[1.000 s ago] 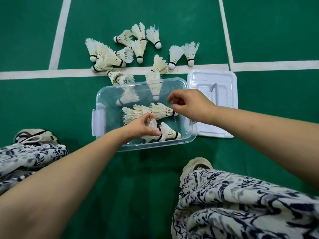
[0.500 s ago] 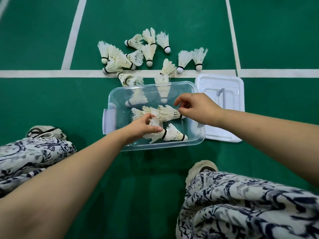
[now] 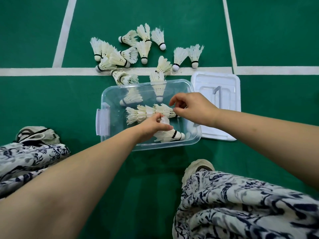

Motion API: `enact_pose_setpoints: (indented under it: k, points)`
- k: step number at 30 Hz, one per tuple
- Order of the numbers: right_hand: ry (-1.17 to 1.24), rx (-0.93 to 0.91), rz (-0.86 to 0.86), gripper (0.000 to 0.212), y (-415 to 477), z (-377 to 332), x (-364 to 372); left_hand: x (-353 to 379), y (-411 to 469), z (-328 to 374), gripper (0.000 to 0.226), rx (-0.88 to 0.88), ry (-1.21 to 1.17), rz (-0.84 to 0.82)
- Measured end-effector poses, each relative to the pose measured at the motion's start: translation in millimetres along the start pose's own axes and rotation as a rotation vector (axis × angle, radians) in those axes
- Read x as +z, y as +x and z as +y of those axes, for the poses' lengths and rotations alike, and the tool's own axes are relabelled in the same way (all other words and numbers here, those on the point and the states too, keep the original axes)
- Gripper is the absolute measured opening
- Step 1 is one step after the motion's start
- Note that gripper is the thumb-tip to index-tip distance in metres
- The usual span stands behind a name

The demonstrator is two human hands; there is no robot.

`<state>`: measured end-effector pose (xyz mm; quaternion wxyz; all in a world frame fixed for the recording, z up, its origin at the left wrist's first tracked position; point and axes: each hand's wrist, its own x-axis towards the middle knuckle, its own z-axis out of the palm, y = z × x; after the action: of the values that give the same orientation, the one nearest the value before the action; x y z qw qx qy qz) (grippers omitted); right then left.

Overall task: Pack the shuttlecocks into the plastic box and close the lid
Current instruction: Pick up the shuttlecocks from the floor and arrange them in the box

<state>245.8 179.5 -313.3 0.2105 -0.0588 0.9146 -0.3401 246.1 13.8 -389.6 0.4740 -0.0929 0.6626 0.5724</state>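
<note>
Clear plastic box (image 3: 164, 146) sits open on the green floor (image 3: 51, 104), its white lid (image 3: 229, 80) lying flat just to its right. Both hands reach inside: the right hand (image 3: 194, 109) pinches the cork end of a nested row of shuttlecocks (image 3: 143, 114), and the left hand (image 3: 149, 128) curls its thumb and fingers round the feathers of a single shuttlecock (image 3: 164, 121). Loose shuttlecocks (image 3: 143, 49) lie scattered beyond the box
</note>
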Motion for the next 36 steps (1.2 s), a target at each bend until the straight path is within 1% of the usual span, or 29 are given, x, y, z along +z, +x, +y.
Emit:
enact_pose_setpoints:
  k: [3, 5, 9, 11, 13, 14, 17, 19, 22, 28, 31, 36]
  points:
    - [-0.007, -0.009, 0.004, 0.022, -1, 1, -1, -4, -6, 5, 0.026, -0.072, -0.062, -0.019]
    - [-0.003, -0.014, 0.014, 0.022, -2, 1, -2, -9, -12, 8, 0.021, -0.097, -0.023, -0.006]
    - [-0.002, -0.015, 0.019, 0.021, -2, 0, -2, -22, -26, 16, 0.024, -0.051, 0.08, 0.017]
    - [-0.006, -0.015, 0.018, 0.021, -1, 0, -2, -30, -36, 19, 0.024, -0.01, 0.09, 0.053]
    - [-0.01, -0.016, 0.013, 0.021, 0, -1, -2, -39, -43, 20, 0.022, 0.044, 0.05, 0.122]
    - [-0.012, -0.018, 0.011, 0.021, 0, -2, -2, -43, -45, 18, 0.026, 0.078, 0.046, 0.177]
    - [-0.014, -0.029, 0.011, 0.021, 2, -7, -2, -49, -47, 10, 0.044, 0.127, 0.207, 0.37]
    - [-0.017, -0.04, 0.009, 0.021, 2, -10, -1, -47, -48, 5, 0.045, 0.136, 0.288, 0.474]
    - [-0.024, -0.048, 0.004, 0.021, 2, -12, 0, -44, -50, -1, 0.049, 0.162, 0.349, 0.545]
    - [-0.024, -0.048, -0.012, 0.02, 4, -12, 2, -49, -53, -8, 0.054, 0.125, 0.386, 0.54]
    - [-0.022, -0.053, -0.011, 0.021, 5, -12, 3, -50, -47, -10, 0.055, 0.077, 0.465, 0.497]
    - [-0.016, -0.046, -0.03, 0.019, 6, -8, 6, -49, -35, -11, 0.066, -0.003, 0.586, 0.468]
